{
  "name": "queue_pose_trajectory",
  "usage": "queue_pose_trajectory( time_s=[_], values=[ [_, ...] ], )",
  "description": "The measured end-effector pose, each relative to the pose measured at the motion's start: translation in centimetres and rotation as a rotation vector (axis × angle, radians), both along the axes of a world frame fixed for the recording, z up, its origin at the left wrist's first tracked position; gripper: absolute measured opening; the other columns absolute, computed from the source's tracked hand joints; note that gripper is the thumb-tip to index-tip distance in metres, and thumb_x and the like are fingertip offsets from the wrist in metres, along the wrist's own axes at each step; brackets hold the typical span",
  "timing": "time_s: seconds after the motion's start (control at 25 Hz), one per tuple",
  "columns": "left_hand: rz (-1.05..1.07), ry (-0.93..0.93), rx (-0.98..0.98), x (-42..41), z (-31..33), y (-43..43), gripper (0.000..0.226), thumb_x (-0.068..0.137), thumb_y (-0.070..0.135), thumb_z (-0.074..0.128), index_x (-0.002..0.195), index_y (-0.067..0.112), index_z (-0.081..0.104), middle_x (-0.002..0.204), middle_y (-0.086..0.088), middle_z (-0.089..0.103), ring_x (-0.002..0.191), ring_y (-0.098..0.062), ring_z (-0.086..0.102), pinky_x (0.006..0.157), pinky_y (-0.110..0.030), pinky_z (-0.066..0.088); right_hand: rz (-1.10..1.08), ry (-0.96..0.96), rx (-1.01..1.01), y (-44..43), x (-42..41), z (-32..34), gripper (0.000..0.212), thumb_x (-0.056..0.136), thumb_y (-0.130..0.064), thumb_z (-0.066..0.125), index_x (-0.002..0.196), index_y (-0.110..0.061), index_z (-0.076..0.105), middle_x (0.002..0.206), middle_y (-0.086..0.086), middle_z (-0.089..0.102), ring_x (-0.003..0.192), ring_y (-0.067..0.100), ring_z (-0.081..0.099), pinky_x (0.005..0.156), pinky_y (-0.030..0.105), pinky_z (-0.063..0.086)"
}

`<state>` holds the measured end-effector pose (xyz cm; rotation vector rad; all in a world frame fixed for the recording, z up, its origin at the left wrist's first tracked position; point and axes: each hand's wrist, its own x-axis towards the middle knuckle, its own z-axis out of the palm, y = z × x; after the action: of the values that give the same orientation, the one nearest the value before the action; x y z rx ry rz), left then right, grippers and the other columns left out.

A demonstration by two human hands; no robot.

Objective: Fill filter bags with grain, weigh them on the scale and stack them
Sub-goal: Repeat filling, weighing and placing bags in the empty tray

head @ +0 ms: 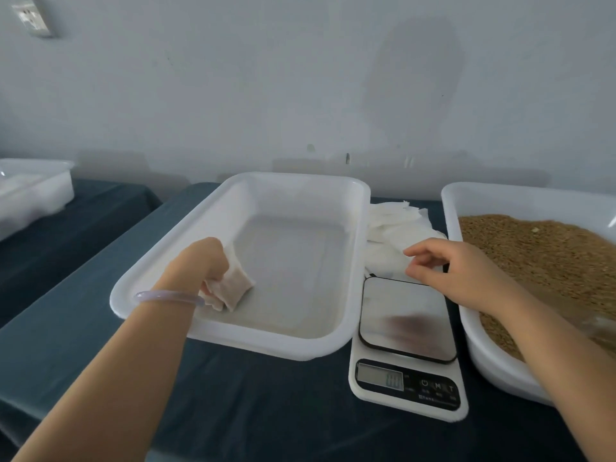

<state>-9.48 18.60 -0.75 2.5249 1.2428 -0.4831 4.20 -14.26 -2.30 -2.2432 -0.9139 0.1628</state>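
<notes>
White tray [293, 180], mid-desk: a filled filter bag [235, 286] is gripped inside it by the left hand [200, 261]; the right hand [450, 271] is held loose-fingered over empty bags [393, 228] behind the scale [406, 345].

One wide-angle camera, worn on the person's head, looks forward and down across a dark table [266, 395] to a pale wall [300, 78] that fills the upper frame. Both forearms enter from the bottom edge, close to the lens. The left hand [200, 261] and its bag [233, 285] sit left of centre, the right hand [460, 271] right of centre. A white tray [233, 201] holds the middle, with the scale [406, 361] low beside it. The grain tub [453, 208] is cut by the right edge and another tub [50, 195] by the left.
</notes>
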Motion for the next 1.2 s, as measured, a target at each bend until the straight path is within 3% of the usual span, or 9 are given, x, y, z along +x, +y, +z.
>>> queue_pose_trajectory(
  time_s=[0.24, 0.32, 0.44, 0.64, 0.8, 0.92, 1.0, 1.08, 1.2],
  values=[
    [-0.121, 0.147, 0.295, 1.1, 1.2, 0.7, 0.018, 0.084, 0.005, 0.064, 0.1, -0.001, 0.059, 0.102, -0.012, 0.062, 0.103, -0.029, 0.062, 0.084, -0.034, 0.049, -0.002, 0.003, 0.022, 0.1, 0.1, -0.1, 0.018, 0.086, -0.03, 0.066, 0.102, -0.036, 0.062, 0.092, -0.019, 0.066, 0.092, -0.008, 0.057, 0.073, 0.006, 0.036],
    [-0.122, 0.116, 0.324, 1.6, 1.7, 1.2, 0.008, 0.082, 0.0, 0.063, 0.078, 0.0, 0.057, 0.079, -0.009, 0.058, 0.093, -0.03, 0.063, 0.076, -0.034, 0.049, -0.003, 0.0, 0.022, 0.1, 0.1, 0.0, 0.017, 0.086, -0.03, 0.066, 0.101, -0.036, 0.062, 0.092, -0.019, 0.065, 0.092, -0.009, 0.056, 0.072, 0.004, 0.036],
    [-0.123, 0.13, 0.352, 1.2, 1.2, 1.6, 0.027, 0.084, -0.004, 0.054, 0.06, 0.005, 0.044, 0.063, -0.006, 0.046, 0.071, -0.023, 0.052, 0.067, -0.029, 0.043, -0.01, 0.009, 0.022, 0.1, 0.2, 0.0, 0.017, 0.086, -0.031, 0.065, 0.102, -0.036, 0.062, 0.092, -0.019, 0.066, 0.093, -0.005, 0.057, 0.073, 0.008, 0.037],
    [-0.128, -0.114, 0.402, 2.0, 2.9, 0.3, 0.006, 0.083, -0.001, 0.053, 0.087, 0.002, 0.056, 0.084, -0.011, 0.055, 0.08, -0.029, 0.055, 0.067, -0.032, 0.043, -0.009, 0.0, -0.001, 0.4, 0.2, 0.1, 0.016, 0.087, -0.031, 0.064, 0.103, -0.035, 0.062, 0.09, -0.02, 0.064, 0.09, -0.008, 0.055, 0.067, 0.002, 0.035],
    [-0.58, -0.6, 0.368, 7.2, 3.6, -9.1, 0.027, 0.088, 0.012, 0.051, 0.114, 0.014, 0.06, 0.118, -0.008, 0.061, 0.112, -0.03, 0.054, 0.092, -0.036, 0.045, -0.026, 0.023, 0.025, 0.2, 0.1, 0.3, 0.014, 0.088, -0.029, 0.063, 0.101, -0.035, 0.062, 0.086, -0.018, 0.065, 0.084, -0.011, 0.055, 0.066, 0.001, 0.037],
    [-0.883, -0.441, 0.27, 11.8, 2.2, -16.5, 0.025, 0.092, 0.011, 0.047, 0.114, 0.009, 0.06, 0.116, -0.008, 0.06, 0.11, -0.027, 0.055, 0.089, -0.035, 0.045, -0.042, 0.051, 0.135, 0.1, 0.0, 0.4, 0.014, 0.088, -0.021, 0.063, 0.101, -0.027, 0.064, 0.083, -0.012, 0.068, 0.079, -0.003, 0.06, 0.066, 0.006, 0.042],
    [-0.964, -0.293, 0.25, 14.6, 1.4, -18.9, 0.014, 0.089, 0.006, 0.048, 0.09, 0.008, 0.062, 0.094, -0.006, 0.062, 0.095, -0.027, 0.058, 0.075, -0.032, 0.044, -0.065, 0.069, 0.19, 0.1, 0.2, 0.4, 0.015, 0.088, -0.013, 0.06, 0.1, -0.02, 0.065, 0.079, -0.009, 0.07, 0.078, 0.009, 0.064, 0.067, 0.015, 0.047],
    [-0.903, -0.227, 0.151, 17.3, 0.3, -19.4, 0.021, 0.085, 0.004, 0.05, 0.066, 0.012, 0.051, 0.072, -0.001, 0.054, 0.081, -0.026, 0.057, 0.069, -0.031, 0.043, -0.104, 0.095, 0.247, 0.1, 0.5, 0.3, 0.017, 0.089, -0.011, 0.056, 0.103, -0.019, 0.062, 0.074, -0.009, 0.071, 0.075, 0.014, 0.065, 0.069, 0.023, 0.049],
    [-0.788, -0.185, 0.03, 19.0, -1.3, -19.6, 0.025, 0.086, 0.008, 0.051, 0.063, 0.015, 0.046, 0.076, -0.002, 0.054, 0.088, -0.027, 0.058, 0.08, -0.033, 0.046, -0.146, 0.106, 0.373, 0.2, 0.7, 0.1, 0.024, 0.092, -0.015, 0.057, 0.113, -0.024, 0.057, 0.073, -0.008, 0.072, 0.07, 0.005, 0.065, 0.072, 0.016, 0.049]
  ],
)
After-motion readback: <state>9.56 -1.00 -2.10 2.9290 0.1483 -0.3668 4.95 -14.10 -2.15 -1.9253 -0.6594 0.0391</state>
